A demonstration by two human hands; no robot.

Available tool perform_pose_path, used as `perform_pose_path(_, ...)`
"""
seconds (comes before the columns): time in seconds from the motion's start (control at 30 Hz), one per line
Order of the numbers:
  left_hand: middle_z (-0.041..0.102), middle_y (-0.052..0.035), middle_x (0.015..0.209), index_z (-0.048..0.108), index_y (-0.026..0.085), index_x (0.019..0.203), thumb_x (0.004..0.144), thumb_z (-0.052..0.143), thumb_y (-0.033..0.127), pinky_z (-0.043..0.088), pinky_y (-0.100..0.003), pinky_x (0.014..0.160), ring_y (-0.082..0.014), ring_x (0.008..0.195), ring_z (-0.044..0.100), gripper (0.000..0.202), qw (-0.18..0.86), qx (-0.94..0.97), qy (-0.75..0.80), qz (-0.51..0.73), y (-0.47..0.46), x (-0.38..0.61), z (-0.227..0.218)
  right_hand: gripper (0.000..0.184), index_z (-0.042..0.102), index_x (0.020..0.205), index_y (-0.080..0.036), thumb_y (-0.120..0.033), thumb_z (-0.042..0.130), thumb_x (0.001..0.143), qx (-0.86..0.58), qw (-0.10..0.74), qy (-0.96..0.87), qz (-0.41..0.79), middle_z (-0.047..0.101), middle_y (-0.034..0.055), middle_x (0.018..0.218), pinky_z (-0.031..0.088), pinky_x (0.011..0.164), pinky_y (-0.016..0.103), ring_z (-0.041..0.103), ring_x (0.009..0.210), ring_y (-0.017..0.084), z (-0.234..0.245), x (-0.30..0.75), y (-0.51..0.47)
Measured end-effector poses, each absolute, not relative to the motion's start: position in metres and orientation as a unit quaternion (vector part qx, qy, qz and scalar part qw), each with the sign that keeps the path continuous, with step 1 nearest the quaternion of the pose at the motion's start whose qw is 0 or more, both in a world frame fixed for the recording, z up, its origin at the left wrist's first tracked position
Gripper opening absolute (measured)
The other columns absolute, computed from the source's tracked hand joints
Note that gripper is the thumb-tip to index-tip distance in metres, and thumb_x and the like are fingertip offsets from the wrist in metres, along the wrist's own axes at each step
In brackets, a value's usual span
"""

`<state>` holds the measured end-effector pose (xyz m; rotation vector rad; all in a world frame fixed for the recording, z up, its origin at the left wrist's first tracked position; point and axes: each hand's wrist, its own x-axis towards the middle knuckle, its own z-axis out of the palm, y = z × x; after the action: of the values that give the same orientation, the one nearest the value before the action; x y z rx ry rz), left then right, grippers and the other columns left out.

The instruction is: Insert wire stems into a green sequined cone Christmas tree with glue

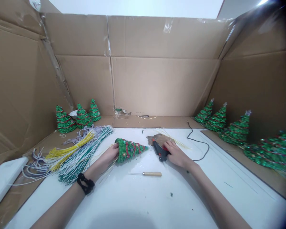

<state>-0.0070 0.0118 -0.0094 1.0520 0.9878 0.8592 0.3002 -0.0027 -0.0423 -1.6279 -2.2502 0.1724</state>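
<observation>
**Cardboard walls [157, 79], a white surface [138, 203], and one little tree in hand**

Brown cardboard closes in the white surface on three sides, and most of what I'd call finished work stands along its edges. A group of three trees [77, 117] sits in the far left corner. A row of trees [235, 130] runs down the right side, and at least some of those carry a star on top.

In the middle lies the little tree [130, 149], on its side with its tip pointing right. The left hand [111, 155] is closed around its wide base. It already looks green all over, with red strands and small ornaments, but I can't make out a star on its tip.

The right hand [178, 155] is well apart from the left. It lies over the glue gun [159, 150], fingers curled on the handle. The nozzle points toward the tree's tip but stops short of it. The gun rests on a brown scrap [160, 139], and its black cord [197, 143] loops off to the back.

An awl [146, 174] with a wooden handle lies untouched just in front of the tree.

To my eye this tree is nearly done, with only gluing at the top or underneath left. The fat bundle of wires [78, 149] by the left arm, yellow, green and white, suggests plenty of material remains unused. A white box [3, 179] sits at the far left edge.
</observation>
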Motion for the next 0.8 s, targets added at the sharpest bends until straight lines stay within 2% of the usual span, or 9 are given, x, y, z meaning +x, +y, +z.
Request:
perform_pose_path(0.1, 0.072, -0.0041, 0.077, 0.068, 0.014, 0.096, 0.065, 0.069, 0.017, 0.043, -0.022, 0.056, -0.0171, 0.069, 0.063, 0.031, 0.664, 0.485, 0.431, 0.371, 0.011, -0.007, -0.006, 0.043, 0.053, 0.096, -0.02, -0.003, 0.04, 0.059, -0.578, 0.23, -0.78, 0.067, 0.054, 0.0062, 0.1, 0.036, 0.086, 0.039, 0.044, 0.098, 0.025, -0.035, 0.293, -0.006)
perform_pose_path(0.17, 0.073, -0.0046, 0.08, 0.068, 0.014, 0.095, 0.064, 0.07, 0.018, 0.045, -0.023, 0.061, -0.0178, 0.073, 0.064, 0.031, 0.659, 0.495, 0.422, 0.376, 0.011, -0.007, -0.007, 0.039, 0.053, 0.098, -0.02, -0.005, 0.041, 0.064, -0.563, 0.295, -0.768, 0.075, 0.054, 0.0065, 0.105, 0.034, 0.09, 0.04, 0.043, 0.103, 0.025, -0.028, 0.279, -0.007)
perform_pose_path(0.27, 0.073, -0.0053, 0.079, 0.068, 0.013, 0.094, 0.063, 0.071, 0.019, 0.047, -0.025, 0.066, -0.0189, 0.074, 0.064, 0.032, 0.652, 0.5, 0.417, 0.389, 0.012, -0.007, -0.009, 0.018, 0.054, 0.092, -0.02, -0.018, 0.04, 0.081, -0.508, 0.395, -0.749, 0.156, 0.057, 0.0055, 0.096, 0.039, 0.086, 0.037, 0.05, 0.093, 0.022, -0.017, 0.245, -0.004)
perform_pose_path(0.33, 0.072, -0.0054, 0.077, 0.068, 0.012, 0.094, 0.062, 0.073, 0.019, 0.047, -0.025, 0.065, -0.0187, 0.072, 0.064, 0.033, 0.652, 0.489, 0.428, 0.39, 0.013, -0.006, -0.01, 0.018, 0.055, 0.09, -0.019, -0.027, 0.039, 0.087, -0.463, 0.432, -0.736, 0.239, 0.059, 0.0043, 0.091, 0.042, 0.08, 0.033, 0.054, 0.085, 0.019, -0.011, 0.218, 0.0)
perform_pose_path(0.4, 0.072, -0.0046, 0.074, 0.068, 0.012, 0.094, 0.063, 0.073, 0.019, 0.046, -0.024, 0.061, -0.017, 0.066, 0.063, 0.032, 0.654, 0.476, 0.44, 0.39, 0.013, -0.005, -0.01, 0.02, 0.057, 0.087, -0.019, -0.031, 0.041, 0.088, -0.426, 0.448, -0.731, 0.288, 0.06, 0.0034, 0.085, 0.044, 0.074, 0.03, 0.056, 0.081, 0.018, -0.008, 0.196, 0.005)
perform_pose_path(0.53, 0.071, -0.0027, 0.07, 0.068, 0.013, 0.093, 0.066, 0.071, 0.018, 0.041, -0.021, 0.052, -0.0128, 0.053, 0.058, 0.028, 0.652, 0.475, 0.448, 0.386, 0.011, -0.004, -0.01, 0.019, 0.06, 0.079, -0.018, -0.032, 0.049, 0.086, -0.4, 0.487, -0.712, 0.309, 0.063, 0.0028, 0.081, 0.046, 0.072, 0.029, 0.058, 0.078, 0.017, -0.014, 0.173, 0.015)
perform_pose_path(0.8, 0.07, -0.0024, 0.067, 0.069, 0.013, 0.089, 0.062, 0.072, 0.018, 0.044, -0.023, 0.056, -0.0148, 0.058, 0.06, 0.027, 0.666, 0.481, 0.419, 0.387, 0.01, -0.004, -0.008, 0.018, 0.063, 0.076, -0.018, -0.033, 0.056, 0.082, -0.414, 0.525, -0.679, 0.304, 0.063, 0.0037, 0.081, 0.047, 0.071, 0.029, 0.058, 0.077, 0.017, -0.021, 0.166, 0.009)
